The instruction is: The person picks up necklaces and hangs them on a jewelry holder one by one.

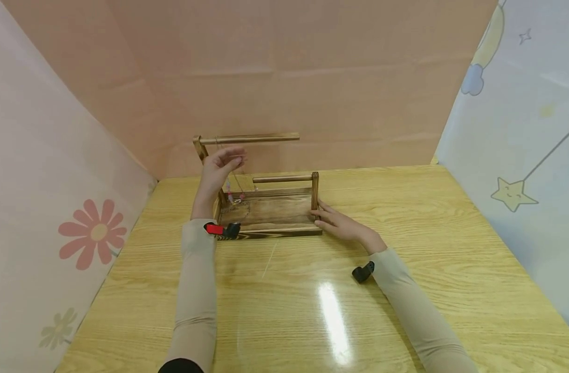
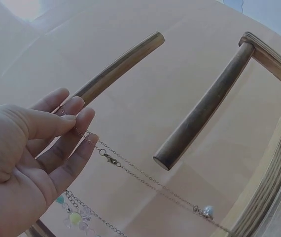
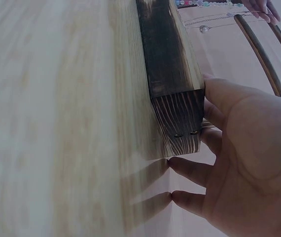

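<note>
A dark-grained wooden jewelry stand (image 1: 275, 234) has a tray base and two bars at different heights. My left hand (image 1: 219, 168) pinches a thin chain necklace (image 2: 145, 180) beside the taller bar (image 2: 116, 71). Its lobster clasp (image 2: 111, 159) hangs just past my fingers, and a pale round pendant (image 2: 208, 212) dangles farther along the chain. Behind that hand, beaded strands (image 2: 75, 218) hang down, partly hidden. My right hand (image 1: 340, 225) holds the stand's right end, with thumb and a finger against the wood; its lower fingertips (image 3: 177, 197) touch the table.
Above the tray, the shorter bar (image 1: 284, 179) juts left from the right post (image 1: 315, 194). Some chain (image 1: 235, 210) lies in the tray's left part. A wood-grain tabletop (image 1: 275, 311) reaches to the tan backdrop (image 1: 359, 103), with patterned sheets at both sides.
</note>
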Tool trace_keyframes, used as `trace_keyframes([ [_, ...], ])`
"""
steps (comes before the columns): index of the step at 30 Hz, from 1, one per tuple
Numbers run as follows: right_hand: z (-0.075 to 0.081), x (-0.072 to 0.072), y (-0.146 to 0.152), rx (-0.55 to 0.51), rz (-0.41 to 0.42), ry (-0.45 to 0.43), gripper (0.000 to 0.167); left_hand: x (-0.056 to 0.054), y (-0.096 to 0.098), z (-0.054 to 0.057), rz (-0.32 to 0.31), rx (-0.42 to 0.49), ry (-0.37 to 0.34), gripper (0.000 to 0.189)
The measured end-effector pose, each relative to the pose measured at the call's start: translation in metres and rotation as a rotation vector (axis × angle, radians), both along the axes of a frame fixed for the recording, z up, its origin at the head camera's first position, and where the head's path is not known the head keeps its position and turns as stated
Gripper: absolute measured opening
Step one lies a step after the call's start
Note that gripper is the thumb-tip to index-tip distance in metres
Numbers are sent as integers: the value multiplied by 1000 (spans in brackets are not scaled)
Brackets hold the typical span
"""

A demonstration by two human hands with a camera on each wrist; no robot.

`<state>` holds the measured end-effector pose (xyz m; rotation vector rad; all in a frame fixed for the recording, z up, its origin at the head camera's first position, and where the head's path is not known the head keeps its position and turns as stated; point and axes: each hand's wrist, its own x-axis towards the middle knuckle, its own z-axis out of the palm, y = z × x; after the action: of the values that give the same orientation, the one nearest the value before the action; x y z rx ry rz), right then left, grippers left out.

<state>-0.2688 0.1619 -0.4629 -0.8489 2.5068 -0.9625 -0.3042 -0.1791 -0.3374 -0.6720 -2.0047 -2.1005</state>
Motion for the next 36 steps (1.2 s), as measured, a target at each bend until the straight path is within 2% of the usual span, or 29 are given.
trace_keyframes([
  [7, 0, 0, 1, 8, -10, -5, 52, -3, 5, 4, 10, -3, -13, 28],
  [15, 2, 0, 1, 14, -18, 4, 52, -2, 11, 9, 5, 3, 13, 29],
  [21, 3, 0, 1, 7, -20, -2, 52, -3, 16, 10, 1, -3, -8, 29],
  [29, 1, 0, 0, 7, -14, 2, 51, -21, 16, -9, -25, 2, 27, 29],
  [36, 2, 0, -2, 9, -15, 9, 53, -22, 22, -9, -47, -14, 51, 30],
])
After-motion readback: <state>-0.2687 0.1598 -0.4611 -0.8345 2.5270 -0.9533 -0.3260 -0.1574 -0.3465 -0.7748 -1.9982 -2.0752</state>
